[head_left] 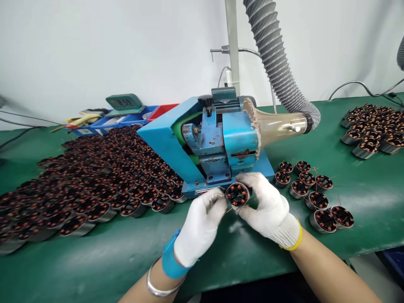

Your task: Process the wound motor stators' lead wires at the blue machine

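Observation:
A motor stator with copper windings and a metal ring is held in front of the blue machine. My right hand, in a white glove with a yellow cuff edge, grips the ring from the right between thumb and fingers. On the stator's left side, my left hand, also gloved, has its fingertips pinched together at a thin copper lead wire. The fingertips partly hide the wire. A blue wrist strap and a silver bangle are on the left arm.
Many stators crowd the left of the green table. Several more stand right of the machine, and another group sits far right. A grey hose joins the machine's funnel. Behind are blue bins and a clock.

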The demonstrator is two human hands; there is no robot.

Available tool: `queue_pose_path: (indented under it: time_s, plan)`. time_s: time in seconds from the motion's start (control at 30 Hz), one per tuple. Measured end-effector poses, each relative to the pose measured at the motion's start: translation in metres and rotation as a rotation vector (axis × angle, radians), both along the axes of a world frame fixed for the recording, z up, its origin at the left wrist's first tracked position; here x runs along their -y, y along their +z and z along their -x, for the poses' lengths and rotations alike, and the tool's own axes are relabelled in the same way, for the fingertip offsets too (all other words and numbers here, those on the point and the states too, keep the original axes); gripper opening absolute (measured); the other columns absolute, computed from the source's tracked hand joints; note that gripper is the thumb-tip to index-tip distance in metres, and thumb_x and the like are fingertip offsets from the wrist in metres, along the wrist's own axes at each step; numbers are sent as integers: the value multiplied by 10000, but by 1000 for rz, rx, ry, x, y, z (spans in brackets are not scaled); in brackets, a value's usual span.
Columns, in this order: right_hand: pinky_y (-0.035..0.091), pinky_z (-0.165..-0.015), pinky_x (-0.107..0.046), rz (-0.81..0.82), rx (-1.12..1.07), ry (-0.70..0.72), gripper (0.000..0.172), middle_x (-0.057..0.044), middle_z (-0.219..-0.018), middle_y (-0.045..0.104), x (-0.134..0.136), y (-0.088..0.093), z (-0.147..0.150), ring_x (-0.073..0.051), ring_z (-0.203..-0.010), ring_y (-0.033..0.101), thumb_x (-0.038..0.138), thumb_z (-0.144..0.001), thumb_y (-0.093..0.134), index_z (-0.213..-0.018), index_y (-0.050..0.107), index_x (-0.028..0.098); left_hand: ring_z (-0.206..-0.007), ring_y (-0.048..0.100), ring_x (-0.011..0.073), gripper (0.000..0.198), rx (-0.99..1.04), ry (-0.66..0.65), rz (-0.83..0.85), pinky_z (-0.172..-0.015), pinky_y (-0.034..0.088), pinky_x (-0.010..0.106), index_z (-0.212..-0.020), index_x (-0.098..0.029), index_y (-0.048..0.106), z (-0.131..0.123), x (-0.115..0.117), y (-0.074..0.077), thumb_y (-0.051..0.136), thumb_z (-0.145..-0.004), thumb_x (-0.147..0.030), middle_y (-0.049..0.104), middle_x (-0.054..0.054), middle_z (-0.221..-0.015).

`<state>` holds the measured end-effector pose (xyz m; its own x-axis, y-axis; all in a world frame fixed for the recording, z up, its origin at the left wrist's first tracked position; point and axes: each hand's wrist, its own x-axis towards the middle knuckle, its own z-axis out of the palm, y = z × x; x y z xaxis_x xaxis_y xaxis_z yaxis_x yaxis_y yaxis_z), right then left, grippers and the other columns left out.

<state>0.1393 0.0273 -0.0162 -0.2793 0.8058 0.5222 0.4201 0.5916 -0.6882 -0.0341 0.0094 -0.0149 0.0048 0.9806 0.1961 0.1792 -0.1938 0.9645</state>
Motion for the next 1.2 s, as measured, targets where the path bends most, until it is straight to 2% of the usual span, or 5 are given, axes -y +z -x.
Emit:
queue_pose_path:
  time_s: [0.3,0.5,0.67,1.0,1.2]
  plan:
    - [509,-929,-308,115,-90,12,537,-32,-1195,591,5,5,-1,-199,-1088,603,158,-697,692,-1202,543,264,-514,506,114,225,363,148,-568,-429,408,231,-708,-170,601,-1,8,-1,521,-904,-247,495,-8,-597]
    - [529,-902,-366,533,-350,154,581,-44,-1160,603,-1,10,-1,-219,-1032,629,159,-630,744,-1174,561,250,-978,655,222,652,204,-166,-175,-799,581,336,-1333,-250,503,-2,5,-20,741,-729,-308,576,120,-1289]
    - [561,-800,-382,883,-681,273,531,-64,-1019,666,-5,11,0,-228,-910,668,222,-609,783,-1078,537,193,-1133,622,280,642,184,20,14,-960,529,396,-1282,-181,519,-26,3,-22,749,-684,-230,623,136,-1268]
    - [556,-822,-380,801,-759,45,534,-51,-918,705,-26,8,17,-224,-871,677,253,-565,795,-1042,565,182,-1029,669,260,585,129,244,-99,-923,543,402,-1150,-162,541,-51,-22,-8,755,-607,-198,681,123,-1132]
    - [544,-822,-357,672,-790,92,399,-47,-914,702,-37,9,18,-206,-860,668,281,-632,755,-989,609,177,-963,676,251,519,-62,322,-223,-887,544,414,-1123,-163,570,-50,-38,-4,747,-639,-218,692,96,-1055]
